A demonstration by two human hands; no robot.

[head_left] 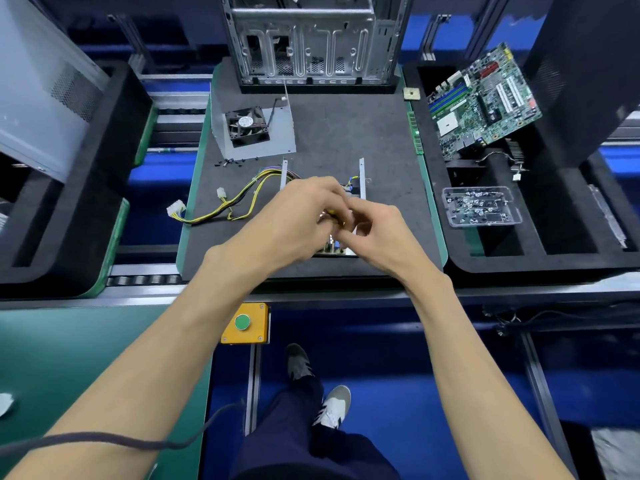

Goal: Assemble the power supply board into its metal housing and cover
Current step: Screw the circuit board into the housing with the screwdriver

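Head view showed left hand (304, 209) and right hand (372, 230) curled together, pinching something small, unclear, above the open-topped grey metal housing (361, 174); alignment should precede pressing.

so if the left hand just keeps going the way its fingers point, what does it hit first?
Probably the right hand: the left hand points rightward at it, fingertips already about meeting over the power supply housing. Beyond that, the housing's right wall. Depth is unclear.
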